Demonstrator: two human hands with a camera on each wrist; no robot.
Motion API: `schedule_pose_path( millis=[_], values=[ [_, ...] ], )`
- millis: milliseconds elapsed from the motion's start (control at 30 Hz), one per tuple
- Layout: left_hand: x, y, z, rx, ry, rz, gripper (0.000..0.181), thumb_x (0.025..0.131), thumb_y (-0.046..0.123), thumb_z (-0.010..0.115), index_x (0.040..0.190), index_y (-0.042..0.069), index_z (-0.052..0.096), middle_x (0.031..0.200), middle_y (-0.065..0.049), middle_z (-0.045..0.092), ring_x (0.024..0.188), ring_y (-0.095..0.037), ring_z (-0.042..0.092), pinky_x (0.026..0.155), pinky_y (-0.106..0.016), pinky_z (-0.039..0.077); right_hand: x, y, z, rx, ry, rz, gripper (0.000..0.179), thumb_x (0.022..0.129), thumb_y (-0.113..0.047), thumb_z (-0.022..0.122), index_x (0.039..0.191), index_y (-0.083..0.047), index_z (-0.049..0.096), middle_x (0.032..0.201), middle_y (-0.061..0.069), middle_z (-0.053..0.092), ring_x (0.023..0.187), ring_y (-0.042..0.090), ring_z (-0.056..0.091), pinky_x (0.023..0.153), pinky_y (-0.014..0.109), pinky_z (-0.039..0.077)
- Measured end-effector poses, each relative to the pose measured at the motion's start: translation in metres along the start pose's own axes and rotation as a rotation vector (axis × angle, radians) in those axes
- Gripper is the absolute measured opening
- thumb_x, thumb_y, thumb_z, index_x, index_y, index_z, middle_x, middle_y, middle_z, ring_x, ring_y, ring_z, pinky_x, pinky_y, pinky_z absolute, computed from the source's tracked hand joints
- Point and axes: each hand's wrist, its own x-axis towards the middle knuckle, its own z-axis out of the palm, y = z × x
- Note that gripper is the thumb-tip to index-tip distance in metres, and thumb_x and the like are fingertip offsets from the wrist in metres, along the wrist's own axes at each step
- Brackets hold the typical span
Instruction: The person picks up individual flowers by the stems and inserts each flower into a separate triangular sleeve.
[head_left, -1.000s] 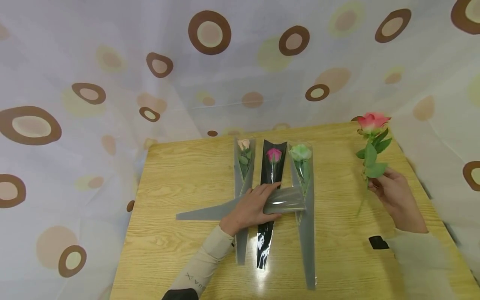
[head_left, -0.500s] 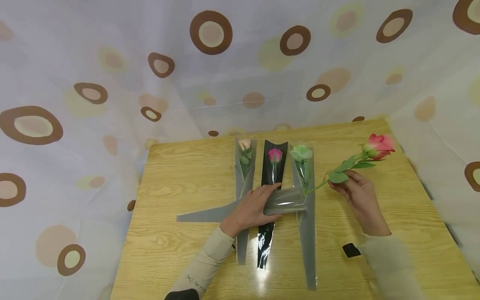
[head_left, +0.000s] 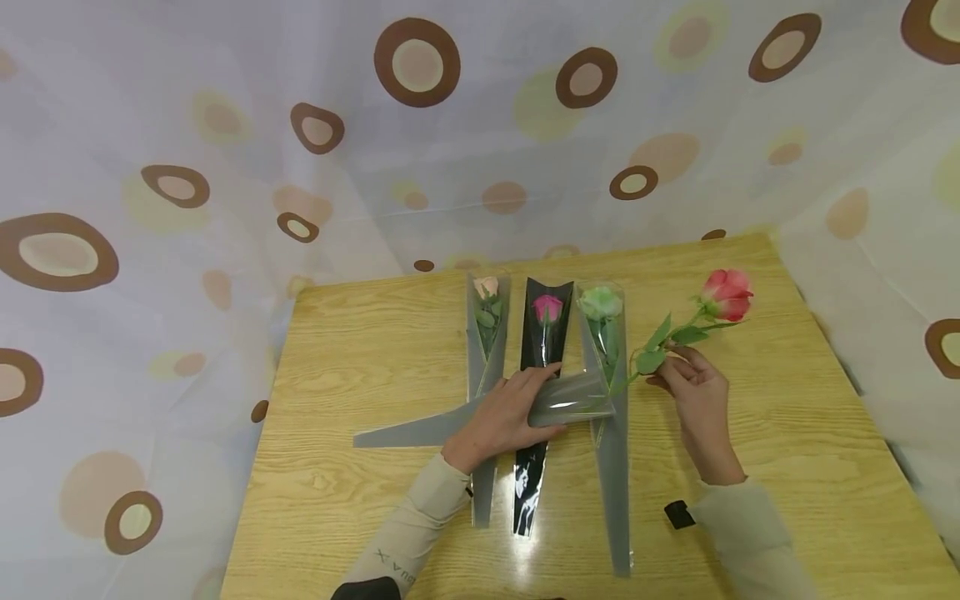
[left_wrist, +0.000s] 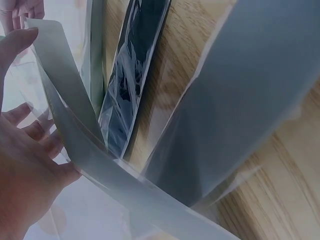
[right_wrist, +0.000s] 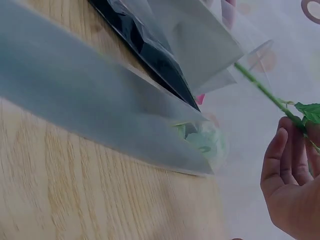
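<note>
My left hand (head_left: pixel 498 421) holds a grey, clear-fronted flower sleeve (head_left: pixel 570 402) that lies crosswise over three wrapped roses. In the left wrist view its thumb and fingers are around the sleeve (left_wrist: pixel 65 65). My right hand (head_left: pixel 697 404) pinches a pink-red rose (head_left: pixel 726 296) by its green stem, bloom pointing away to the upper right. In the right wrist view the lower end of the stem (right_wrist: pixel 262 89) is at the sleeve's open mouth. Beneath are a peach rose (head_left: pixel 486 288), a magenta rose (head_left: pixel 548 308) in a black sleeve and a pale green rose (head_left: pixel 601 303).
A wooden table (head_left: pixel 360 350) carries everything. Spotted white cloth (head_left: pixel 450 167) hangs behind it and at both sides. The wrapped roses lie side by side, their narrow sleeve ends toward the near edge.
My right hand has carried the rose leftward from the table's right side, tilting it so the stem end points at the sleeve's mouth. The left hand and sleeve have stayed in place.
</note>
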Motion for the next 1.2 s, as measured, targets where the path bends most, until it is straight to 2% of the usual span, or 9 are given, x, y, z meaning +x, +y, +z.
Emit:
schedule_pose_path(
  millis=[267, 400, 533, 700, 967, 1200],
  values=[
    [0.0, -0.001, 0.001, -0.007, 0.009, -0.004, 0.093, 0.093, 0.056, 0.075, 0.167, 0.026, 0.026, 0.151, 0.0, 0.057, 0.128, -0.019, 0.061, 0.104, -0.044, 0.051, -0.007, 0.009, 0.002, 0.148, -0.041, 0.038, 0.019, 0.105, -0.002, 0.06, 0.108, -0.01, 0.078, 0.097, -0.003, 0.08, 0.078, 0.009, 0.076, 0.074, 0.023, 0.062],
    [0.0, 0.0, 0.002, -0.01, 0.008, -0.011, 0.094, 0.093, 0.054, 0.075, 0.168, 0.028, 0.024, 0.15, 0.0, 0.056, 0.128, -0.019, 0.061, 0.106, -0.045, 0.05, -0.01, 0.013, 0.008, 0.117, 0.032, 0.054, 0.017, 0.103, -0.004, 0.064, 0.103, -0.01, 0.08, 0.092, -0.004, 0.079, 0.074, 0.009, 0.074, 0.071, 0.022, 0.061],
    [0.0, 0.001, 0.003, -0.014, 0.02, -0.015, 0.095, 0.093, 0.053, 0.077, 0.168, 0.028, 0.024, 0.15, -0.001, 0.056, 0.13, -0.019, 0.061, 0.107, -0.046, 0.05, -0.013, 0.015, 0.015, 0.081, 0.116, 0.114, 0.013, 0.1, -0.006, 0.07, 0.096, -0.011, 0.081, 0.087, -0.006, 0.077, 0.07, 0.009, 0.071, 0.068, 0.02, 0.059],
    [0.0, 0.002, 0.004, -0.01, 0.039, -0.016, 0.095, 0.093, 0.052, 0.077, 0.168, 0.028, 0.024, 0.151, 0.0, 0.055, 0.132, -0.019, 0.06, 0.106, -0.047, 0.051, -0.019, 0.02, 0.022, 0.045, 0.179, 0.171, 0.012, 0.098, -0.008, 0.074, 0.092, -0.013, 0.082, 0.085, -0.008, 0.076, 0.068, 0.008, 0.067, 0.067, 0.02, 0.057],
    [0.001, 0.003, 0.007, 0.042, 0.076, -0.029, 0.094, 0.093, 0.054, 0.076, 0.167, 0.027, 0.025, 0.149, 0.001, 0.055, 0.131, -0.018, 0.059, 0.101, -0.043, 0.051, -0.026, 0.032, 0.031, 0.01, 0.244, 0.209, 0.01, 0.097, -0.011, 0.077, 0.09, -0.015, 0.082, 0.084, -0.011, 0.076, 0.067, 0.008, 0.063, 0.064, 0.02, 0.054],
    [0.001, 0.005, 0.009, 0.084, 0.097, -0.019, 0.092, 0.094, 0.055, 0.075, 0.167, 0.025, 0.026, 0.149, -0.001, 0.056, 0.131, -0.02, 0.061, 0.103, -0.046, 0.052, -0.027, 0.039, 0.036, 0.006, 0.289, 0.237, 0.008, 0.097, -0.016, 0.078, 0.09, -0.017, 0.083, 0.084, -0.015, 0.076, 0.069, 0.007, 0.062, 0.065, 0.019, 0.052]
  ],
)
